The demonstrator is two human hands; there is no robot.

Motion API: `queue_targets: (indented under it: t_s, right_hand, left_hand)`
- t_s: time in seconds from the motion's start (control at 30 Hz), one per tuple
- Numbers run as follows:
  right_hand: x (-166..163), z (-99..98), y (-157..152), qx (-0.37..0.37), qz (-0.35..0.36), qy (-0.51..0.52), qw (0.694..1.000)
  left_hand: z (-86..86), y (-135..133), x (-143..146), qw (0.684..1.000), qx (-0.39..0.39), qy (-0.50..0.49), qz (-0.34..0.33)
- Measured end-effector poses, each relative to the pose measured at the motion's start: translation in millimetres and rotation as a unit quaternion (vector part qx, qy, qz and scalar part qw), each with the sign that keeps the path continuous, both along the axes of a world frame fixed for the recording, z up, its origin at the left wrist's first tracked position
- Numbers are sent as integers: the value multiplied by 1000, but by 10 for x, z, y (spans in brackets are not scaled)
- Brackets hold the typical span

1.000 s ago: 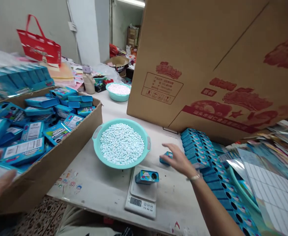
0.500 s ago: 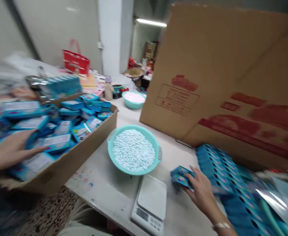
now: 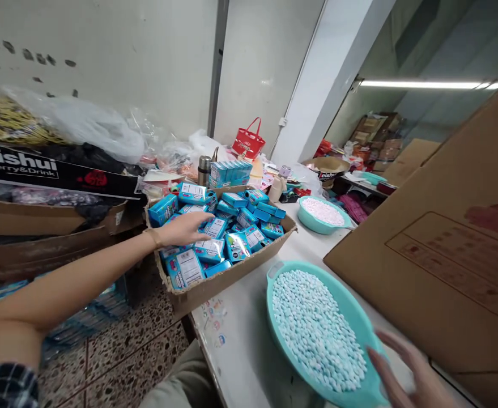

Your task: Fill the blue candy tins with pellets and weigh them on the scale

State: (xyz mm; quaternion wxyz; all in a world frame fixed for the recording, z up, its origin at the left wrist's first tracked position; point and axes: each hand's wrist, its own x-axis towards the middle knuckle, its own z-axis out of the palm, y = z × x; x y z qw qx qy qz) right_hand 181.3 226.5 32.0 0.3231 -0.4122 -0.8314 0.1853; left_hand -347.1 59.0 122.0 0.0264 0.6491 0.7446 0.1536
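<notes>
My left hand [image 3: 183,228] reaches far to the left into a low cardboard box [image 3: 215,283] heaped with small blue packets [image 3: 227,238]; its fingers lie spread flat on the packets and grip nothing that shows. My right hand [image 3: 410,377] hovers at the bottom right with fingers apart, just over the near rim of a teal basin [image 3: 282,272] full of small white pellets [image 3: 316,328]. Nothing is in that hand.
A big brown carton [image 3: 444,255] leans at the right. A second teal basin [image 3: 322,214] of pellets sits farther back on the white table [image 3: 240,340]. A steel flask [image 3: 204,170], a red bag [image 3: 249,141], stacked boxes and plastic bags crowd the left wall.
The view has swung left and up, so the scale and the rows of packets at the right are out of sight. My right hand left those packets and moved to the basin's rim.
</notes>
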Motion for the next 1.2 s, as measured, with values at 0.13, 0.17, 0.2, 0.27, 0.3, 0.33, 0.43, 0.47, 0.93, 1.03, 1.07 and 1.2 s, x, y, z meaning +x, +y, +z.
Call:
queue_targets:
  t_s: [0.13,0.17,0.2,0.27,0.3,0.33,0.43,0.47,0.93,1.03,1.07,1.2]
  right_hand:
    - [-1960,596,-15,18,150,-78,985]
    - [-2404,669,-11,40,175,-110,978]
    - [-2789,704,-1,50,175,-157,971]
    - [-3346,679,35,38,171,-275,945]
    - [-3516,635,62,19,169,-321,932]
    - [-3622,582,93,0,169,-351,921]
    - [-3652,443,171,-43,173,-349,920]
    - [-3599,419,182,-40,174,-322,930]
    - [-1773,455,-741,-20,63,373,926]
    - [-1409,485,-934,-249,24,517,819]
    - [-1294,505,-983,-334,27,557,760]
    - [-859,539,-1151,-567,79,596,563]
  left_hand:
    - [-80,425,121,982,-183,-40,-36]
    - [-109,505,106,975,-213,-47,-41]
    - [-133,562,79,970,-233,-54,-47]
    - [-160,593,15,963,-257,-66,-56]
    - [-163,568,-9,962,-259,-69,-60]
    - [-159,518,-24,962,-255,-70,-63]
    - [-119,271,-11,983,-150,-69,-75]
    - [-98,173,7,991,-82,-65,-81]
    - [366,-468,1126,923,248,-255,-146]
    - [212,-419,1562,891,118,-410,-157]
    - [131,-392,1704,874,75,-451,-165]
    - [-181,-284,2195,860,-1,-468,-204]
